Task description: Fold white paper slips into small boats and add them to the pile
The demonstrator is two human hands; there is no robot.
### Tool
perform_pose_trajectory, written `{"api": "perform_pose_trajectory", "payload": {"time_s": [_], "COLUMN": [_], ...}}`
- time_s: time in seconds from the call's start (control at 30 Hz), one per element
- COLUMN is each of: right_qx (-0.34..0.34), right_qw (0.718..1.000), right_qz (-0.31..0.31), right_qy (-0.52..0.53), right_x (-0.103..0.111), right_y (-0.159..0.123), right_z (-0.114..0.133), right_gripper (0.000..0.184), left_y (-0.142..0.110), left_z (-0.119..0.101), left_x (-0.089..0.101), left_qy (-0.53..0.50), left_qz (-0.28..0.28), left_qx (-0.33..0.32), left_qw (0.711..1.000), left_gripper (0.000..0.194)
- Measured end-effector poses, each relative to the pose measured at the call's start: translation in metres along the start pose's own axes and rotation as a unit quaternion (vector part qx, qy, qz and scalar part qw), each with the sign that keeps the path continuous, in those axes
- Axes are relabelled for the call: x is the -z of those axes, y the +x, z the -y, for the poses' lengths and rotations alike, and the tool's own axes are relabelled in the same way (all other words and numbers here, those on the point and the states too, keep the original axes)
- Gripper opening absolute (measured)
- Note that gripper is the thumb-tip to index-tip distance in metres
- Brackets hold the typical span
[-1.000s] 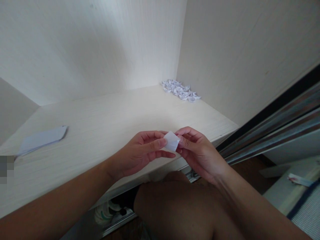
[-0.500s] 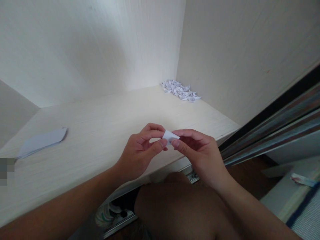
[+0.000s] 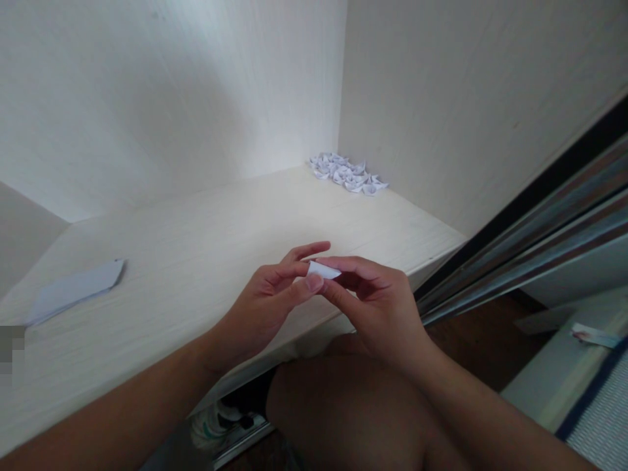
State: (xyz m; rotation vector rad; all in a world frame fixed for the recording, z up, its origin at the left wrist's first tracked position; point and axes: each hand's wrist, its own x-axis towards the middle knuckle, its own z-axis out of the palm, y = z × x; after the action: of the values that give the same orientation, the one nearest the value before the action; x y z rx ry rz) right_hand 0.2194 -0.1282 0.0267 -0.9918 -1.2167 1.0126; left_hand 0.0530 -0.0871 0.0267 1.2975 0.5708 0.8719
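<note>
Small folded paper piece [image 3: 324, 269] pinched between both hands just above the front edge of a pale wooden shelf [image 3: 206, 261], nearer its right end. Left hand [image 3: 269, 301] closed on the paper's left end with thumb and forefinger, other fingers curled, one stretched out above. Right hand [image 3: 377, 304] closed on the right end, forefinger laid along the top, thumb underneath.

Best handled, judging from the grip, by keeping both pinches close to the fold line, pressing the crease flat between thumb pads, and sliding outward with even pressure so that edges stay lined up. Light touch advisable: thin paper, likely to buckle or tear if twisted.

Paper white, narrow, flattened, seen almost edge-on, mostly hidden by fingertips; exact shape impossible to tell.

Elsewhere on the shelf: heap of small white folded paper shapes [image 3: 347, 176] in the back right corner, well apart from the hands; flat stack of pale paper sheets [image 3: 76, 289] near the left edge. Bare knee [image 3: 343, 412] below the hands, in front of the shelf.
</note>
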Motion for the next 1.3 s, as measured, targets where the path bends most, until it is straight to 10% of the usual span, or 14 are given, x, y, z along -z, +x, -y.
{"api": "perform_pose_trajectory", "payload": {"time_s": [0.3, 0.57, 0.9, 1.3], "right_qx": [0.013, 0.019, -0.213, -0.210], "right_qw": [1.000, 0.999, 0.936, 0.892], "right_qz": [-0.008, -0.017, -0.033, -0.058], "right_qy": [0.000, -0.041, 0.278, 0.396], "right_x": [-0.005, -0.014, -0.015, -0.023], "right_y": [0.000, -0.005, 0.003, 0.007], "right_z": [0.005, 0.004, -0.001, 0.003], "right_gripper": [0.017, 0.019, 0.038, 0.040], "left_y": [-0.002, -0.002, 0.004, 0.003], "left_z": [-0.002, -0.001, 0.007, 0.011], "left_x": [-0.001, -0.007, -0.002, -0.004], "left_qy": [0.065, -0.095, -0.195, -0.183], "left_qz": [-0.027, -0.040, -0.039, -0.006], "left_qx": [-0.046, 0.045, 0.094, 0.082], "left_qw": [0.996, 0.994, 0.975, 0.980], "left_gripper": [0.020, 0.020, 0.027, 0.020]}}
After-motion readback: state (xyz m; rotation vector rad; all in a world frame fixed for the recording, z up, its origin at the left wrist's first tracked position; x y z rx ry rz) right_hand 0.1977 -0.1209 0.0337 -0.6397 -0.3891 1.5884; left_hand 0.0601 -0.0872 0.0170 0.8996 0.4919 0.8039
